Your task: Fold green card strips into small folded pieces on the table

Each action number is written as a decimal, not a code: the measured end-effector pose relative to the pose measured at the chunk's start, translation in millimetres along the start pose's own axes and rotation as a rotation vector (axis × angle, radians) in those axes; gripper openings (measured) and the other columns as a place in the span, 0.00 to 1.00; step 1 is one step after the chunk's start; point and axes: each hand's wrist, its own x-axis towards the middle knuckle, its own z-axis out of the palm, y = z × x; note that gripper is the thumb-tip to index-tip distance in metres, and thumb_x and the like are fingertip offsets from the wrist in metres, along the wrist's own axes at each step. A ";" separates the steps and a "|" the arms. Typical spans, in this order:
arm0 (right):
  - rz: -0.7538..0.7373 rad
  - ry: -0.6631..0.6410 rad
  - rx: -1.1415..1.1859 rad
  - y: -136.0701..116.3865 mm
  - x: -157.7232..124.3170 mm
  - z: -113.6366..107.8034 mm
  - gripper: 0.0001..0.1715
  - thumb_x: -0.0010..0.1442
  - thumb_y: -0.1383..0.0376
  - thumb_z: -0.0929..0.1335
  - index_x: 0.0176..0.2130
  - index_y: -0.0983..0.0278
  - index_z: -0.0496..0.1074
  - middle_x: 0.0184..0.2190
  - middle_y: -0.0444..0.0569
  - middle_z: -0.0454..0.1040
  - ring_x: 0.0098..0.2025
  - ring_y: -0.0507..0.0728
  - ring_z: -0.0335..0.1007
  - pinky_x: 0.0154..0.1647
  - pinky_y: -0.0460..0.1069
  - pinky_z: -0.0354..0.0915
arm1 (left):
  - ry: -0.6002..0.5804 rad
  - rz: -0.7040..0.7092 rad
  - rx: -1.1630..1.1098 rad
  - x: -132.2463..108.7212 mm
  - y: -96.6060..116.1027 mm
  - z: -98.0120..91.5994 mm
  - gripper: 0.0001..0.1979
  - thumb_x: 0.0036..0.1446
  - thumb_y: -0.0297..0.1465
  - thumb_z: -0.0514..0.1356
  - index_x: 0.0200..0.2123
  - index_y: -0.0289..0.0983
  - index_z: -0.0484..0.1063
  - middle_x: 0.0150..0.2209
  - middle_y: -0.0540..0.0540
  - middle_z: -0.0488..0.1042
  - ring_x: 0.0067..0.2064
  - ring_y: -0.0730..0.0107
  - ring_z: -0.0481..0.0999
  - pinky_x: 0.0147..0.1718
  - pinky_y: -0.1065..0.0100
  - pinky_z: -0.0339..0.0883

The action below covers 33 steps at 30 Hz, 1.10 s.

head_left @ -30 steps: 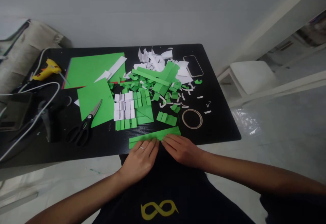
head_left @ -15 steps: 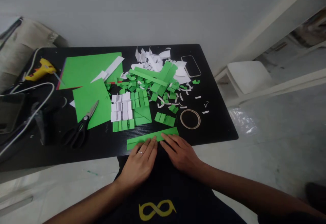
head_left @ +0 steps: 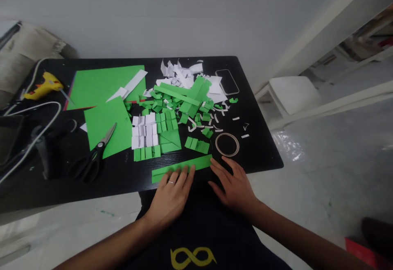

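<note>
Right now your left hand (head_left: 170,194) lies flat, fingers stretched out, its fingertips pressing down on the long green strip (head_left: 184,167) without gripping it. Your right hand (head_left: 235,186) is open too, fingers spread on the table (head_left: 260,155) just beside the strip's right end, holding nothing.

The strip lies along the near edge of the table, right in front of you. Only the left fingertips pin it, so the right end is free. Any sideways push from that hand could swing the strip, or slide it off the edge into your lap.

Just beyond your right fingers sits the tape ring (head_left: 227,144), with a row of small folded green pieces (head_left: 197,145) beside it. A careless sweep of that hand could scatter them.

Further left, the scissors (head_left: 95,155) rest across a green sheet (head_left: 106,127). An elbow or sleeve could drag them and shift the white and green squares (head_left: 147,133).

At the back, the scrap pile (head_left: 184,94) crowds the phone (head_left: 227,82). On the far left, the glue gun (head_left: 43,86) has a cable (head_left: 46,118) looping nearby that could snag.
</note>
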 end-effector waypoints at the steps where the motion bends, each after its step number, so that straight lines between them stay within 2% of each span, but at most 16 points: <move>1: 0.002 -0.001 0.004 0.1 0.0 0.3 0.21 0.74 0.60 0.67 0.60 0.67 0.76 0.63 0.54 0.79 0.66 0.74 0.68 0.60 0.68 0.71 | -0.001 -0.003 -0.008 -1.4 -1.2 0.1 0.31 0.65 0.18 0.53 0.70 0.31 0.67 0.59 0.35 0.79 0.53 0.52 0.79 0.53 0.55 0.69; 6: 0.023 -0.007 0.041 0.5 -0.8 0.6 0.19 0.73 0.62 0.68 0.59 0.67 0.76 0.62 0.55 0.80 0.66 0.73 0.68 0.61 0.67 0.70 | 0.045 -0.011 0.002 -19.4 -16.0 -0.9 0.27 0.68 0.19 0.53 0.68 0.28 0.70 0.58 0.33 0.80 0.56 0.50 0.78 0.57 0.54 0.67; 10: 0.051 -0.032 0.055 0.7 -2.6 -0.3 0.21 0.73 0.60 0.68 0.60 0.66 0.76 0.63 0.56 0.79 0.67 0.73 0.67 0.61 0.68 0.70 | 0.111 -0.012 0.008 -36.1 -28.1 0.5 0.22 0.72 0.22 0.53 0.66 0.27 0.72 0.58 0.33 0.81 0.57 0.49 0.79 0.59 0.53 0.66; 13: 0.071 -0.050 0.072 -1.2 -0.4 -3.6 0.23 0.73 0.58 0.68 0.62 0.65 0.75 0.64 0.56 0.78 0.70 0.73 0.65 0.63 0.69 0.70 | 0.174 -0.030 -0.002 -42.3 -29.8 4.6 0.22 0.74 0.26 0.55 0.67 0.26 0.70 0.57 0.32 0.82 0.57 0.49 0.80 0.59 0.52 0.66; 16: 0.080 0.001 0.101 -10.5 9.2 -6.1 0.24 0.72 0.59 0.68 0.62 0.66 0.74 0.62 0.59 0.79 0.72 0.73 0.64 0.65 0.69 0.69 | 0.205 -0.060 -0.015 -43.5 -26.2 10.5 0.24 0.75 0.29 0.54 0.70 0.28 0.67 0.57 0.33 0.82 0.58 0.49 0.80 0.60 0.52 0.66; 18: 0.028 0.069 0.136 -22.3 20.0 -4.4 0.23 0.72 0.64 0.68 0.63 0.68 0.73 0.62 0.61 0.79 0.71 0.71 0.66 0.66 0.68 0.69 | 0.216 -0.080 -0.019 -43.5 -23.5 14.0 0.24 0.75 0.29 0.54 0.71 0.30 0.66 0.58 0.34 0.82 0.58 0.49 0.80 0.61 0.52 0.66; 20: -0.087 0.083 0.220 -36.7 32.3 0.9 0.23 0.72 0.67 0.67 0.63 0.69 0.72 0.63 0.61 0.78 0.71 0.69 0.67 0.69 0.67 0.68 | 0.222 -0.090 -0.012 -43.9 -22.2 16.2 0.23 0.75 0.28 0.54 0.69 0.30 0.69 0.58 0.34 0.82 0.58 0.50 0.80 0.62 0.52 0.65; 22: -0.254 0.047 0.322 -49.8 43.4 8.4 0.24 0.72 0.69 0.66 0.65 0.69 0.71 0.63 0.59 0.79 0.69 0.65 0.70 0.70 0.61 0.69 | 0.214 -0.083 0.004 -44.5 -22.6 17.1 0.21 0.74 0.26 0.52 0.65 0.29 0.74 0.57 0.34 0.82 0.58 0.50 0.80 0.62 0.52 0.65; 25: -0.288 -0.025 0.412 -58.5 52.6 18.5 0.24 0.73 0.69 0.66 0.65 0.72 0.72 0.62 0.61 0.79 0.67 0.64 0.73 0.70 0.60 0.71 | 0.191 -0.061 0.028 -45.4 -24.9 17.0 0.21 0.74 0.23 0.49 0.60 0.28 0.77 0.56 0.33 0.83 0.58 0.51 0.80 0.61 0.52 0.65; 29: -0.258 -0.029 0.410 -47.6 48.0 20.5 0.19 0.74 0.70 0.64 0.59 0.72 0.77 0.59 0.60 0.81 0.64 0.63 0.77 0.66 0.59 0.74 | 0.151 -0.087 0.032 -46.1 -26.4 17.1 0.23 0.71 0.20 0.50 0.64 0.30 0.75 0.58 0.35 0.82 0.59 0.53 0.79 0.62 0.52 0.65; 33: -0.146 -0.027 0.354 -30.9 35.4 9.7 0.20 0.74 0.71 0.64 0.60 0.70 0.77 0.59 0.58 0.82 0.64 0.62 0.78 0.67 0.60 0.74 | 0.125 -0.083 0.027 -46.4 -26.6 15.9 0.25 0.69 0.19 0.52 0.65 0.30 0.73 0.60 0.35 0.80 0.61 0.53 0.78 0.63 0.52 0.66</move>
